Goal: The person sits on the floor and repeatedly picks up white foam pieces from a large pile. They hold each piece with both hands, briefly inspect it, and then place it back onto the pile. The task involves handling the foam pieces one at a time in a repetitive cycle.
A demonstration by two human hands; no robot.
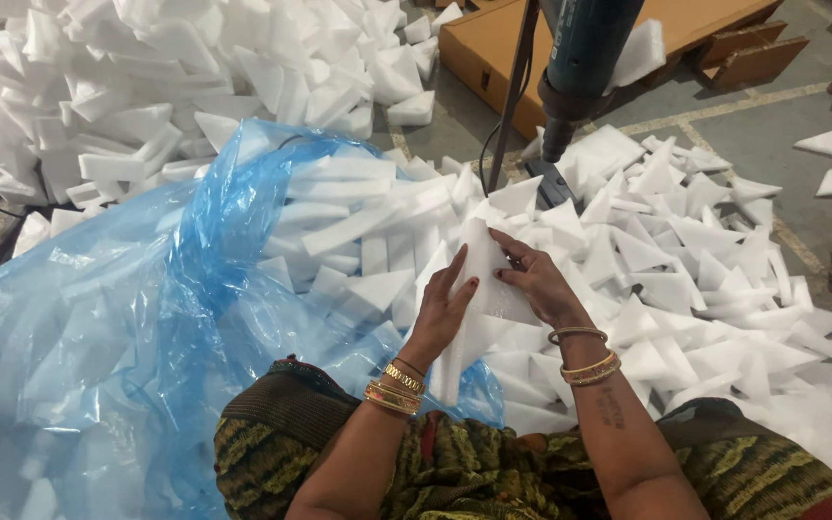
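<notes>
Both of my hands hold one long white foam strip upright in front of me. My left hand grips its left side, fingers pointing up. My right hand presses on its right face. The strip's lower end hangs down past my left wrist. Gold bangles sit on both wrists. A teal heat gun hangs nozzle down just beyond the strip, above the foam pile.
White triangular foam pieces cover the floor to the right. A blue plastic bag holding foam strips spreads out on the left. More foam is heaped at the far left. Brown cardboard boxes lie at the back.
</notes>
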